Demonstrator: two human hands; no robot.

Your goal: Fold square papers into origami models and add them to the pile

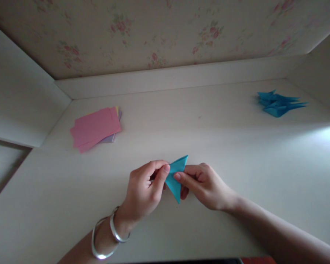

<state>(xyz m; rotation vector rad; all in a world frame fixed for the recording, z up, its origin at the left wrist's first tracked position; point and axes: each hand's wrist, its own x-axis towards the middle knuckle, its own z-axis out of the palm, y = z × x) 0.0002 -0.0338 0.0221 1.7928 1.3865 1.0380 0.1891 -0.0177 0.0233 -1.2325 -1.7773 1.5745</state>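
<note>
A piece of folded blue paper (174, 185) with pointed ends is held between both hands above the white table, near the middle of the view. My left hand (147, 187) pinches its left side between thumb and fingers. From the right, my right hand (203, 185) grips the same paper, its thumb lying flat on the front face. One point of the paper sticks up to the right and another points down. The fingers behind the paper are partly hidden. Two silver bangles (116, 227) hang on my left wrist.
A stack of pink paper sheets (96, 128), with yellow and purple edges showing beneath, lies at the back left. Several folded blue paper shapes (277, 104) with long points rest at the back right. White panels and a flowered wall (176, 36) border the white table (165, 110).
</note>
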